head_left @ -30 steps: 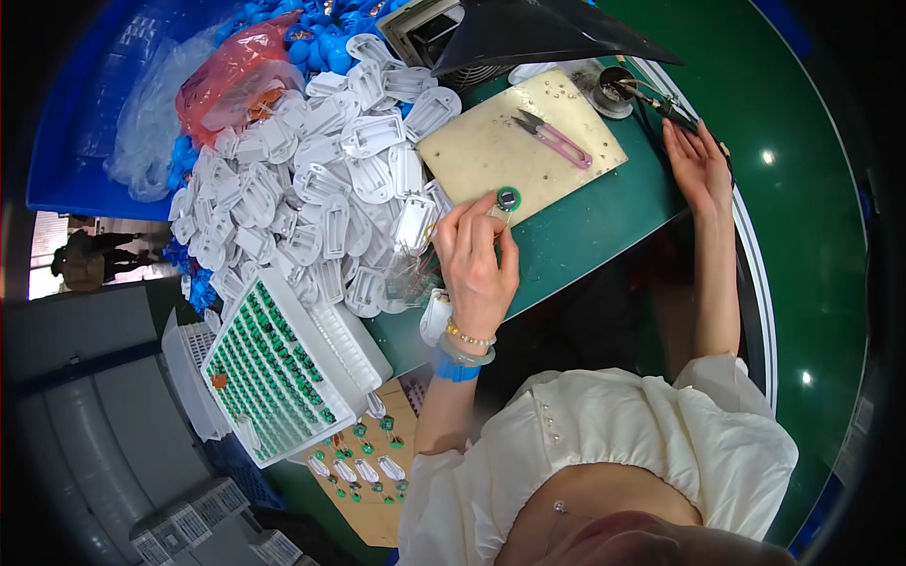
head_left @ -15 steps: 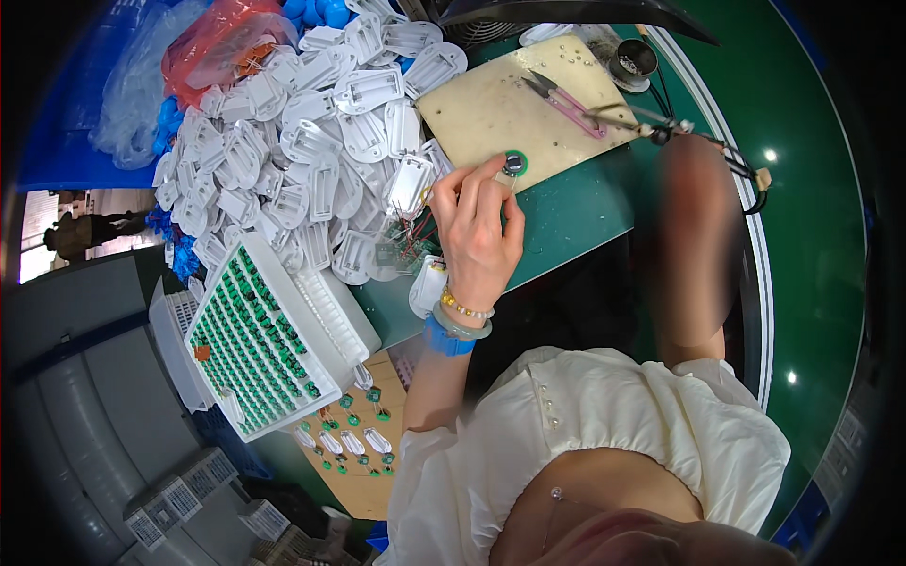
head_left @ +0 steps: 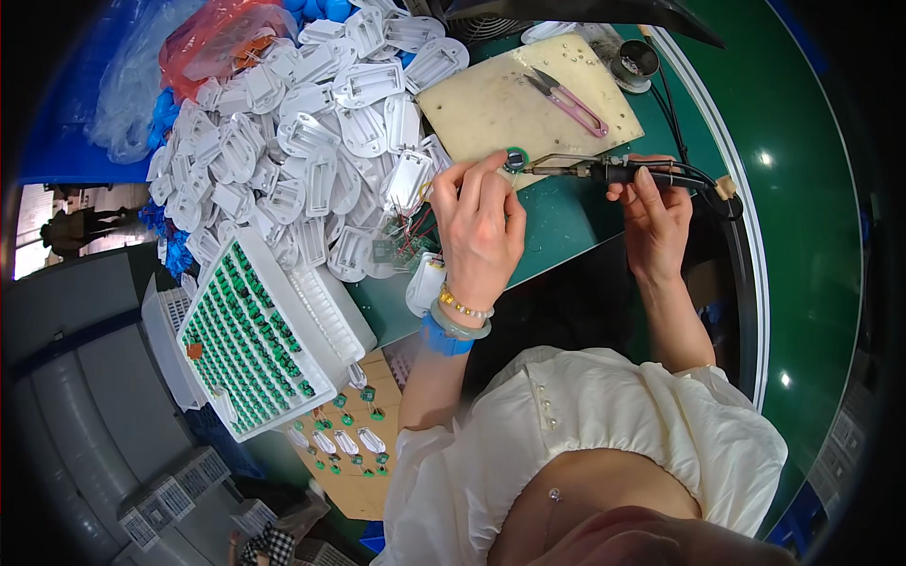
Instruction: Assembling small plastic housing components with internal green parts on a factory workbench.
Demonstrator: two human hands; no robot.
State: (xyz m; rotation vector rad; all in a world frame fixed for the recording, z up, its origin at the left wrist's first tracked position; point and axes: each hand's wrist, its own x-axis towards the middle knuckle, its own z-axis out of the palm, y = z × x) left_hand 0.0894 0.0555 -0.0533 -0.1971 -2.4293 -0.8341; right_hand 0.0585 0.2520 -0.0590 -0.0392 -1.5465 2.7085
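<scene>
Round green board [head_left: 516, 159] at L hand [head_left: 477, 226]'s 1 o'clock, fingertip on it, pinch can't tell; R hand [head_left: 658, 224] clasps soldering iron [head_left: 620, 174], axis approx. 9–3, tip by board, contact unclear.

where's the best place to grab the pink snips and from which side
Probably by the pink handles, coming from the picture's lower right: the snips lie flat on the cream board, dark blades pointing up-left, away from the person. The right hand is on that side but holds the soldering iron.
</scene>
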